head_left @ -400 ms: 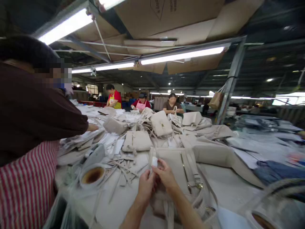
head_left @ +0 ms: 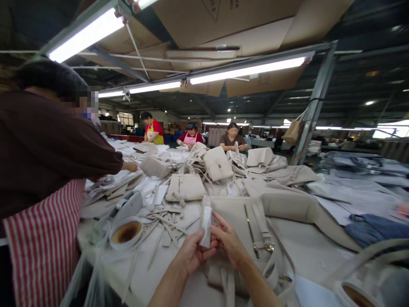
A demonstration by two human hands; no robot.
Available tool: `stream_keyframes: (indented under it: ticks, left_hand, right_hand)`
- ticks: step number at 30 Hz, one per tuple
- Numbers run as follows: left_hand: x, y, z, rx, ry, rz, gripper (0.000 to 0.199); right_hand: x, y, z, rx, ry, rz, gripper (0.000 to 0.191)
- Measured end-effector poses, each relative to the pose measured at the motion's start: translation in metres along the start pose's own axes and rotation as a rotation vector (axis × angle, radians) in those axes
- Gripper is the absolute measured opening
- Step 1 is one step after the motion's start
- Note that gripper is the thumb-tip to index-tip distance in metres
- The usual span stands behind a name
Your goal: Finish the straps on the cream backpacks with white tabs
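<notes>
A narrow white wrapped piece (head_left: 206, 226), perhaps paper or tissue, stands nearly upright between my hands. My left hand (head_left: 194, 252) holds its lower end between thumb and fingers, palm turned up. My right hand (head_left: 227, 239) pinches its right side; the fingertips are partly hidden behind it. What is inside the wrapping does not show. Just behind and to the right lies a beige handbag (head_left: 230, 213) with a gold zipper and straps with metal rings. Loose beige strips (head_left: 166, 232) are scattered to the left of my hands.
A white bowl of brown liquid (head_left: 126, 233) stands at the left table edge, and another cup (head_left: 354, 294) at lower right. Beige bags (head_left: 219, 164) are piled ahead. A co-worker in a striped apron (head_left: 47, 238) leans in from the left; others work across the table.
More of the white wrapped piece now shows between my hands. My left hand has opened out somewhat beneath it, palm more upturned. The co-worker on the left has shifted an arm slightly rightward.
</notes>
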State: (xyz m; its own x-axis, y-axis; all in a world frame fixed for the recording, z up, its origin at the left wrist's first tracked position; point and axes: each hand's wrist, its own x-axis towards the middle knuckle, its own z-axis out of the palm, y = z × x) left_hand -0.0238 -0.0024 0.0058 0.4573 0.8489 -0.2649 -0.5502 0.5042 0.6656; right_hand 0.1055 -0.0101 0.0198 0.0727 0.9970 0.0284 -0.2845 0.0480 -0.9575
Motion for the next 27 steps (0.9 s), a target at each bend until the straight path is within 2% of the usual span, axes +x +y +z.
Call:
stream_keyframes:
  ticks: [3, 7, 10, 15, 18, 21, 23, 27]
  left_hand:
    - [-0.001, 0.001, 0.001, 0.007, -0.009, 0.003, 0.025]
    - [-0.003, 0.001, 0.001, -0.022, 0.01, 0.017, 0.022]
    - [-0.006, 0.002, 0.001, -0.019, -0.007, 0.008, 0.024]
    - [-0.007, 0.004, 0.001, 0.013, -0.073, -0.019, 0.027]
    - [-0.005, 0.002, 0.0, 0.019, -0.09, -0.023, 0.027]
    - [-0.003, 0.0, -0.002, -0.001, -0.075, -0.022, 0.026]
    - [-0.002, -0.001, -0.003, -0.017, -0.054, -0.013, 0.025]
    - [-0.001, -0.006, -0.004, 0.012, -0.037, 0.02, 0.028]
  right_hand:
    - [-0.008, -0.001, -0.006, 0.03, -0.103, 0.039, 0.1]
    - [-0.005, 0.005, -0.002, 0.007, -0.059, -0.01, 0.107]
    - [-0.006, 0.004, 0.002, -0.017, -0.057, -0.015, 0.098]
    - [-0.017, -0.007, 0.0, 0.007, -0.094, 0.063, 0.08]
    - [-0.016, -0.005, 0.0, 0.006, -0.098, 0.032, 0.075]
    - [-0.008, 0.006, 0.002, -0.043, -0.047, -0.066, 0.081]
    - [-0.004, 0.014, 0.005, -0.155, 0.023, -0.129, 0.083]
    - [-0.004, 0.021, 0.009, -0.386, 0.139, -0.208, 0.07]
